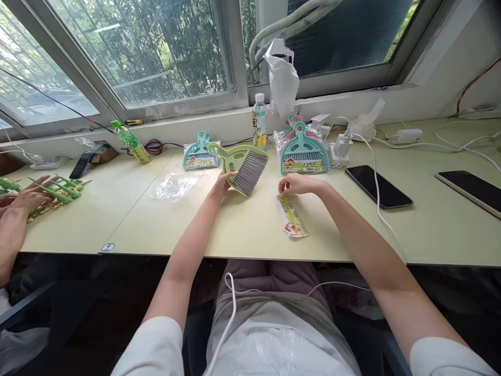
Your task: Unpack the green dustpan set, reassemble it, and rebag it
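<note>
My left hand (224,184) is closed on the lower edge of a light green dustpan (222,152). A brush with grey bristles (250,172) sits against the pan, tilted above the table. My right hand (294,185) pinches the upper end of a printed label card (293,219), which lies on the table with bright flowers and a yellow-green band. Behind my left hand lies a teal dustpan set (201,152) in clear wrap. Beyond my right hand stand several wrapped dustpan sets, with a teal one (302,143) in front and a pink one behind.
Crumpled clear plastic (176,186) lies left of my left hand. A drink bottle (259,121) stands at the back, and a green bottle (131,141) leans farther left. Two phones (379,186) and a white cable (376,177) are right. Another person's hands (29,201) hold green stems.
</note>
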`<state>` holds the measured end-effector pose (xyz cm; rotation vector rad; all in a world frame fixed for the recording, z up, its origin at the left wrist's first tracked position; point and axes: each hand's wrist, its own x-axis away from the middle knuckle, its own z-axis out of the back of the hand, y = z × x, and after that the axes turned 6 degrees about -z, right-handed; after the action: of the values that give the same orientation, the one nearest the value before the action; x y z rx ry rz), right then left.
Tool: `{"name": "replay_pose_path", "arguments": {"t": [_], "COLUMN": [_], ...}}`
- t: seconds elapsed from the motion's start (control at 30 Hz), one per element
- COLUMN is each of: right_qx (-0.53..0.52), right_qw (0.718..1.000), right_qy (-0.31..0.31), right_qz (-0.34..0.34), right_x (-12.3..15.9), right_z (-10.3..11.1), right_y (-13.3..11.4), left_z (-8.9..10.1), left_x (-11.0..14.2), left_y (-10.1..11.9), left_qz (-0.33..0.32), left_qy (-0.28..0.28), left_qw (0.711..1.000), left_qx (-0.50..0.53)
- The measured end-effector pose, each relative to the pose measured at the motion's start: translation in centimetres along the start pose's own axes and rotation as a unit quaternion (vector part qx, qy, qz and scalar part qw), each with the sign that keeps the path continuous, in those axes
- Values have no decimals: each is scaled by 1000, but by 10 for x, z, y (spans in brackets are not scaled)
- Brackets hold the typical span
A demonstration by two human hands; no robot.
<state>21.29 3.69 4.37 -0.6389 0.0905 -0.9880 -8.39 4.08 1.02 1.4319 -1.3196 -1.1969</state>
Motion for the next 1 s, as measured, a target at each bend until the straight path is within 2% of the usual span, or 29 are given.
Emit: {"name": "replay_pose_path", "arguments": {"t": [0.03, 0.1, 0.2, 0.27, 0.33, 0.43, 0.57, 0.7, 0.8, 0.9, 0.97, 1.0], "right_qx": [-42, -109, -118, -91, -66, -43, -40, -122, -255, -414, -491, -518], "right_qw": [998, 985, 948, 924, 908, 896, 883, 838, 812, 814, 808, 800], "right_qy": [26, 124, 294, 369, 411, 438, 467, 531, 524, 406, 324, 303], "right_qz": [25, 48, 10, -26, -48, -56, -36, -28, -38, -34, -18, -12], "right_x": [-2, -4, -5, -5, -6, -7, -6, -10, -19, -29, -34, -35], "right_z": [-1, -4, -7, -9, -13, -18, -24, -30, -42, -58, -69, -73], "right_y": [-3, -10, -16, -17, -16, -16, -20, -20, -21, -29, -37, -40], "left_z": [-2, -6, -12, -15, -17, -18, -19, -22, -24, -25, -27, -29], "left_x": [2, 5, 8, 9, 10, 11, 12, 11, 10, 11, 13, 14], "left_y": [0, 1, 1, 1, 0, 0, 0, -1, -2, -1, 0, 0], "left_qz": [2, 7, 13, 19, 19, 12, 4, -21, -39, -43, -47, -49], "left_qy": [-17, -52, -96, -124, -156, -181, -161, -134, -99, -73, -80, -87], "left_qw": [1000, 998, 995, 991, 986, 982, 986, 990, 994, 996, 996, 995], "left_qx": [-9, -23, -39, -48, -53, -52, -50, -32, -4, 15, 15, 11]}}
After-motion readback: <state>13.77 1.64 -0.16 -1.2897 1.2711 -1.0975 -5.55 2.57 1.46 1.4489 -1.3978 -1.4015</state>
